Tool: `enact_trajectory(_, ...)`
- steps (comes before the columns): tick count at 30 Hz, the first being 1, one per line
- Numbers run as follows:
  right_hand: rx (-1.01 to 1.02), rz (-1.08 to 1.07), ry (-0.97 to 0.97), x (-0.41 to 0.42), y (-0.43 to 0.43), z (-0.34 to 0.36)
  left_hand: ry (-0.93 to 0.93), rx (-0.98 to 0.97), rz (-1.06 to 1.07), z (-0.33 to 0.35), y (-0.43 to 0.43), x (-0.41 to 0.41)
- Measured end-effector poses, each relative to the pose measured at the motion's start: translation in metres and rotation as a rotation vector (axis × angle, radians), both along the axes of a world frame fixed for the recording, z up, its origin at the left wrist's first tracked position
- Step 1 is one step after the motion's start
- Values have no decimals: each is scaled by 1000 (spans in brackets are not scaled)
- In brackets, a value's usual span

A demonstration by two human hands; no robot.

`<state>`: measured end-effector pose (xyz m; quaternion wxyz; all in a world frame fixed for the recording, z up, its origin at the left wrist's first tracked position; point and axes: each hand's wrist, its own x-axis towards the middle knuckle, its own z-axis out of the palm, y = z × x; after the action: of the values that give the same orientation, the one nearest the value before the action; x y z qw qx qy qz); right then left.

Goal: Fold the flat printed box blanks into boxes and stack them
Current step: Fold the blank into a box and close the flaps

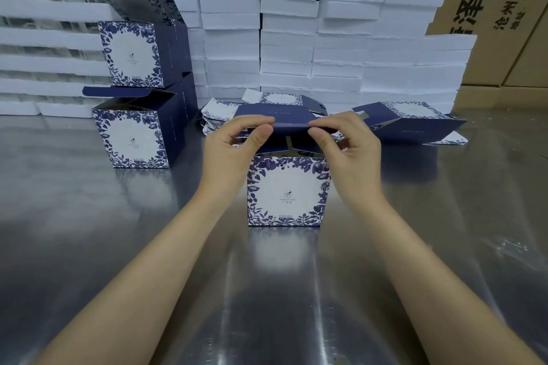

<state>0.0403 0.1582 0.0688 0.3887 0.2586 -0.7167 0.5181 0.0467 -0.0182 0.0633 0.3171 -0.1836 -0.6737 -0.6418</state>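
As left hand (234, 147) and right hand (348, 145) pinch flap (290, 129), blanks (216, 115) hide.

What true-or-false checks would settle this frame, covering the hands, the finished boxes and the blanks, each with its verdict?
1. The left hand and right hand both pinch the navy lid flap of the upright printed box. True.
2. The finished boxes at the left stand side by side. False: the upper box sits on the lower box.
3. Both finished boxes have their lids shut. False: both lids stand open.
4. A pile of flat blanks lies behind the hands. True.
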Motion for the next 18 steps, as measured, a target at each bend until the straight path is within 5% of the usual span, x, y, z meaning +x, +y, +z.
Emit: enact_trajectory(18,126,-162,171,2,-7,-6,197,-188,170,-6,11,6)
